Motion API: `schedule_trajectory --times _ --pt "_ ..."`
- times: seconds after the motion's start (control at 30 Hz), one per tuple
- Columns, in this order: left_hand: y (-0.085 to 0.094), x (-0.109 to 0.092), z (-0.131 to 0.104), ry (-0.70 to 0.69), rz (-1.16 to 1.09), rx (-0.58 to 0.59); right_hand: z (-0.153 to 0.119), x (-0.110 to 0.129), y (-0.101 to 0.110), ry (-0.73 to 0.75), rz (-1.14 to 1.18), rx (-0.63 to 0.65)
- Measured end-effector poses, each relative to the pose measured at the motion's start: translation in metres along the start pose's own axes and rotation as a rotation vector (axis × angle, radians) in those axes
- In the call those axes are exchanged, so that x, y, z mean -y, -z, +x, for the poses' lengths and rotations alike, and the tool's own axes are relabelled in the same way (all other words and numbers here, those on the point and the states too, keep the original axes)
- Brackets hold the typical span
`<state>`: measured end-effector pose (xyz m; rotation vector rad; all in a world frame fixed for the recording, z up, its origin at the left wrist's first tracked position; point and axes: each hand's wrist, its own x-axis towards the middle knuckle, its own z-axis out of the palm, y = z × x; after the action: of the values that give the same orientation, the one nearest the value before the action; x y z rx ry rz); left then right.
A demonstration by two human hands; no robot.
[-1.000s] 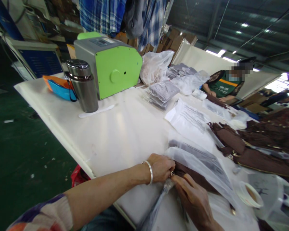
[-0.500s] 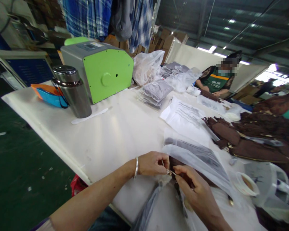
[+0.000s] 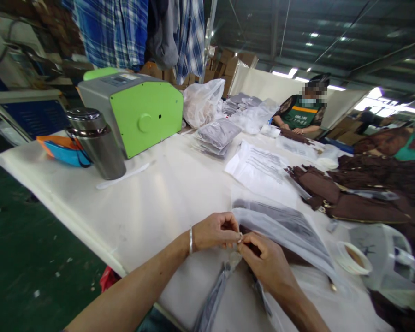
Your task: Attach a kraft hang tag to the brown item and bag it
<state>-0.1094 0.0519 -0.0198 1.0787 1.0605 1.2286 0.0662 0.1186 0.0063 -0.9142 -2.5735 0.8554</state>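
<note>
Your left hand [image 3: 216, 231] and right hand [image 3: 268, 259]: fingers pinching one pale bit [image 3: 240, 237], near tabletop [image 3: 162, 193] front edge. One flask [image 3: 103, 154]: toward left corner.

Slim silver bracelet [image 3: 190, 240] — left wrist [image 3: 198, 239]

**From my head, down the table [image 3: 152, 207]**

Here we go, one camera worn on my head, facing forward and down: my left hand [image 3: 215, 232] and right hand [image 3: 269, 260] near, lower centre; a co-worker [image 3: 301, 115] far off, upper right, under the roof [image 3: 256, 34].
</note>
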Motion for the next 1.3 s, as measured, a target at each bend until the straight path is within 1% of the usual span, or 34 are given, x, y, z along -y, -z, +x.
schedule_trajectory --times 0.1,0.17,0.27,0.33,0.4,0.47,0.57,0.67,0.87,1.0,1.1,1.17,1.3 --pt "-0.003 0.007 0.002 -0.028 0.142 -0.039 0.001 0.001 0.003 -0.061 0.004 0.003" --pt "-0.005 0.011 0.003 -0.058 0.229 -0.071 0.002 0.001 0.004 -0.072 0.005 0.014" --pt "-0.007 0.014 0.006 -0.097 0.261 -0.080 0.003 0.000 0.005 -0.107 0.044 0.017" --pt "-0.009 0.014 0.007 -0.125 0.274 -0.061 0.003 -0.003 0.006 -0.201 0.120 0.044" --pt "-0.009 0.013 0.007 -0.155 0.291 -0.047 0.004 -0.006 0.007 -0.316 0.203 0.112" --pt "-0.010 0.013 0.007 -0.182 0.315 -0.047 0.006 -0.008 0.010 -0.379 0.253 0.180" --pt "-0.009 0.012 0.008 -0.215 0.357 -0.059 0.009 -0.005 0.013 -0.376 0.270 0.227" --pt "-0.008 0.013 0.008 -0.231 0.391 -0.064 0.011 0.000 0.015 -0.358 0.268 0.229" --pt "-0.007 0.014 0.005 -0.171 0.432 -0.074 0.010 -0.002 0.014 -0.392 0.257 0.190" --pt "-0.008 0.011 0.001 -0.146 0.381 -0.055 0.011 -0.011 0.010 -0.379 0.299 0.194" --pt "-0.007 0.006 -0.001 -0.122 0.281 -0.040 0.009 -0.018 0.013 -0.344 0.450 0.208" --pt "-0.006 0.004 -0.001 -0.104 0.206 -0.016 0.007 -0.021 0.019 -0.321 0.505 0.265" --pt "-0.006 0.003 0.000 -0.040 0.043 0.024 0.003 -0.021 0.033 -0.327 0.433 0.384"
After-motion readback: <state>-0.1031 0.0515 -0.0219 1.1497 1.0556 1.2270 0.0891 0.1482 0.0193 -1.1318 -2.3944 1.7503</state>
